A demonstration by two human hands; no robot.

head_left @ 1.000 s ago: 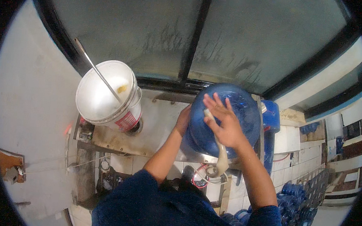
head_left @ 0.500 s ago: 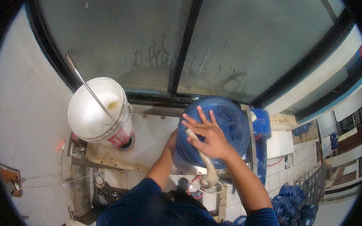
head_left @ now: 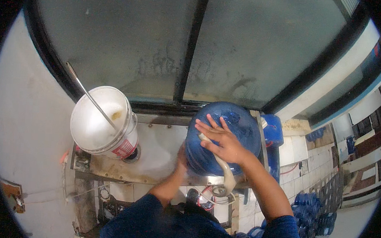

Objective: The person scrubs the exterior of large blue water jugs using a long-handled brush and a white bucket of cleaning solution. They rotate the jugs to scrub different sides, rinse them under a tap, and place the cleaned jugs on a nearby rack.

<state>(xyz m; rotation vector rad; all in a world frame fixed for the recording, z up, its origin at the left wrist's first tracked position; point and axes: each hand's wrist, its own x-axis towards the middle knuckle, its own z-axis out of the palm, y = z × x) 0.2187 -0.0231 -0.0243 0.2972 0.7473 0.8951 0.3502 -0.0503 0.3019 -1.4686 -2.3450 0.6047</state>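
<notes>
A large round blue water jug [head_left: 250, 139] rests on the metal counter in front of me, its broad round face toward me. My right hand [head_left: 220, 140] lies over it with fingers spread. A limp, wet-looking pale cloth [head_left: 225, 169] is caught between its thumb and palm, with a long tail hanging over the jug's near side. Against the jug's left side is my left hand [head_left: 182, 157], slightly blurred, its fingers hidden behind the jug.
On the counter's left [head_left: 154, 148] stands a white bucket [head_left: 94, 133] with a metal rod [head_left: 83, 87] leaning in it. A dark-framed glass window [head_left: 130, 38] rises behind. Right of the counter is a blue container [head_left: 272, 129]; several blue jugs [head_left: 307, 207] sit on the floor lower right.
My right hand has shifted slightly right and down on the jug with the cloth. My left hand has slid a little nearer to me. Glare on the jug has changed.
</notes>
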